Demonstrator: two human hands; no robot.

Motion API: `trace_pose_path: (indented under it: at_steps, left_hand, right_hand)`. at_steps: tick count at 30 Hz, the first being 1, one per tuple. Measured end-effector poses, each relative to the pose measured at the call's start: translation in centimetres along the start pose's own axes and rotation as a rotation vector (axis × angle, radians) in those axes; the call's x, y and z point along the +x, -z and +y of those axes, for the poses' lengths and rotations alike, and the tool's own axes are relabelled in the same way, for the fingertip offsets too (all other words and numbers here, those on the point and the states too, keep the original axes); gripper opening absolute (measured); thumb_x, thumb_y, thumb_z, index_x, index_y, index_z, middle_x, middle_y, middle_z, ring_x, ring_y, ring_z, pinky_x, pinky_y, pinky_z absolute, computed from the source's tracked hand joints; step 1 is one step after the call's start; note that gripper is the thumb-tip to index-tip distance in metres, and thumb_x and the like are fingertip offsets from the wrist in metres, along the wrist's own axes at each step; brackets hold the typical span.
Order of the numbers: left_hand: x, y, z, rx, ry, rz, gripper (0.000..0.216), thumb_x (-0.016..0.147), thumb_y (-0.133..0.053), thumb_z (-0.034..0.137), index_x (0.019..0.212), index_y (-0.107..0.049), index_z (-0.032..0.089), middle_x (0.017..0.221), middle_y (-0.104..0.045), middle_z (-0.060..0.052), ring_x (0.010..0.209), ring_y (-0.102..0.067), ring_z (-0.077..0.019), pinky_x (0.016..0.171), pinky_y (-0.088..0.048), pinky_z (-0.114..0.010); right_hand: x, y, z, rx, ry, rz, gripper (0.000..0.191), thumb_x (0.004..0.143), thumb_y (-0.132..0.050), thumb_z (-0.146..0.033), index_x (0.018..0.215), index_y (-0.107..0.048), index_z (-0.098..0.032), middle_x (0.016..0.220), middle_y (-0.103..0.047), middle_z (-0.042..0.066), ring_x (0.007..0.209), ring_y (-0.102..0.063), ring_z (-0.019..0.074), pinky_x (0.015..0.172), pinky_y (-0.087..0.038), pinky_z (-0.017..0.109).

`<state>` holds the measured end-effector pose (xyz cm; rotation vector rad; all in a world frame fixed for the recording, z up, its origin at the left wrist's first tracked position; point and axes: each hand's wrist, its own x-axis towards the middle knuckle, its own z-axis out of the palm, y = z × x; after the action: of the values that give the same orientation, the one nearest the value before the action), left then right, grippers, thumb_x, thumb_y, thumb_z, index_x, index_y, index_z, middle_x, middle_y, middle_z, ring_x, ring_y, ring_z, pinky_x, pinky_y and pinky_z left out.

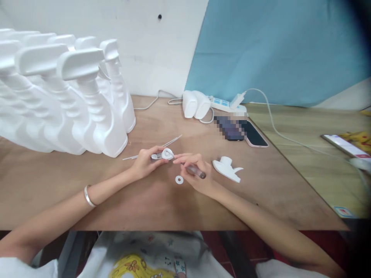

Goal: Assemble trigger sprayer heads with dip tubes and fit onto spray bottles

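Observation:
My left hand (146, 161) grips a white trigger spray head (167, 154), its round collar opening turned up toward me. In my right hand (197, 170) is a slim hand tool with a brownish handle (194, 170), like a screwdriver or pick. The tool's thin metal tip reaches into the collar; its exact end is hidden. Just below my right fingers a white ring washer (179, 180) lies flat on the table. Another white spray head (227, 168) rests on its side to the right of my right hand. Thin white tubes (173, 140) lie behind my left hand.
Several white spray bottles (107, 123) with heads fitted stand in rows at the left. Two white bottle-like pieces (196, 104) and a power strip (228, 105) sit at the back. Phones (252, 134) lie at the right rear, and a cable (272, 119) crosses the right side.

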<state>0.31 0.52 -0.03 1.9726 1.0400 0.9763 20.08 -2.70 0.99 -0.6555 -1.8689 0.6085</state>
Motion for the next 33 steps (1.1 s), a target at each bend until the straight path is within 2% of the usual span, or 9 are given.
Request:
trace_pose_path:
  at_steps: [6,10,12,17,19,22,25,29,33]
  left_hand:
    - [-0.3,0.2,-0.2,0.094,-0.082,-0.076,0.028,0.078,-0.058,0.031,0.104,-0.056,0.021,0.098,-0.064,0.000,0.080,-0.060,-0.0123,0.072,-0.044,-0.020]
    - [-0.3,0.3,-0.3,0.164,-0.165,-0.182,0.026,0.080,-0.055,0.028,0.105,-0.057,0.022,0.102,-0.063,0.000,0.089,-0.059,-0.0139,0.078,-0.043,-0.021]
    - [-0.2,0.3,-0.2,0.171,-0.171,-0.186,0.026,0.080,-0.055,0.029,0.105,-0.057,0.022,0.102,-0.063,0.000,0.089,-0.059,-0.0141,0.078,-0.043,-0.021]
    - [0.0,0.2,0.1,0.128,-0.117,-0.117,0.028,0.078,-0.057,0.031,0.104,-0.056,0.022,0.098,-0.064,0.002,0.083,-0.060,-0.0124,0.077,-0.044,-0.020]
    - [0.0,0.1,0.1,0.132,-0.110,-0.101,0.028,0.078,-0.057,0.032,0.104,-0.056,0.022,0.098,-0.064,0.002,0.082,-0.060,-0.0126,0.076,-0.045,-0.020]
    - [-0.1,0.0,-0.1,0.142,-0.104,-0.095,0.029,0.078,-0.057,0.033,0.104,-0.056,0.022,0.099,-0.064,0.002,0.082,-0.060,-0.0127,0.075,-0.045,-0.020]
    - [-0.1,0.0,-0.3,0.176,-0.115,-0.117,0.028,0.078,-0.056,0.033,0.105,-0.056,0.023,0.097,-0.064,0.002,0.082,-0.060,-0.0127,0.075,-0.044,-0.020]
    - [-0.2,0.2,-0.4,0.232,-0.203,-0.187,0.027,0.081,-0.053,0.033,0.106,-0.056,0.023,0.100,-0.064,0.001,0.086,-0.060,-0.0131,0.076,-0.043,-0.020]
    - [-0.1,0.3,-0.3,0.230,-0.172,-0.173,0.027,0.081,-0.053,0.033,0.106,-0.056,0.023,0.100,-0.064,0.001,0.086,-0.060,-0.0134,0.077,-0.043,-0.021]
  right_hand:
    - [0.4,1.6,-0.2,0.286,-0.314,0.031,0.010,0.082,-0.049,-0.017,0.076,-0.041,-0.020,0.083,-0.066,0.003,0.095,-0.059,0.0202,0.087,-0.045,0.042]
    - [0.3,2.1,0.2,0.366,-0.373,-0.019,0.007,0.083,-0.046,-0.017,0.076,-0.046,-0.018,0.085,-0.067,0.003,0.091,-0.061,0.0203,0.082,-0.050,0.042]
    - [0.1,2.1,0.0,0.258,-0.292,-0.041,0.008,0.085,-0.044,-0.016,0.080,-0.051,-0.018,0.089,-0.066,0.003,0.090,-0.062,0.0192,0.080,-0.052,0.039]
    - [-0.2,1.6,-0.3,-0.289,0.344,-0.139,0.019,0.079,-0.055,-0.009,0.095,-0.058,-0.020,0.096,-0.065,0.004,0.090,-0.062,0.0172,0.079,-0.055,0.029]
    - [-0.2,1.4,-0.4,-0.385,0.440,-0.161,0.015,0.079,-0.058,-0.011,0.090,-0.059,-0.021,0.094,-0.065,0.004,0.088,-0.062,0.0174,0.078,-0.056,0.027]
    - [-0.4,1.1,-0.8,-0.420,0.304,-0.116,0.008,0.081,-0.058,-0.016,0.083,-0.060,-0.023,0.092,-0.066,0.001,0.084,-0.064,0.0169,0.074,-0.057,0.026]
    - [-0.4,1.1,-1.0,-0.367,0.029,0.024,0.005,0.083,-0.056,-0.022,0.079,-0.059,-0.022,0.087,-0.067,0.001,0.074,-0.065,0.0161,0.064,-0.057,0.026]
    - [0.1,1.5,-0.5,0.016,-0.297,0.078,0.012,0.085,-0.053,-0.030,0.081,-0.052,-0.019,0.078,-0.066,0.002,0.074,-0.065,0.0168,0.065,-0.057,0.029]
    - [0.2,1.8,-0.2,0.141,-0.269,0.022,0.014,0.083,-0.056,-0.027,0.087,-0.045,-0.019,0.087,-0.065,0.003,0.085,-0.063,0.0177,0.073,-0.056,0.033]
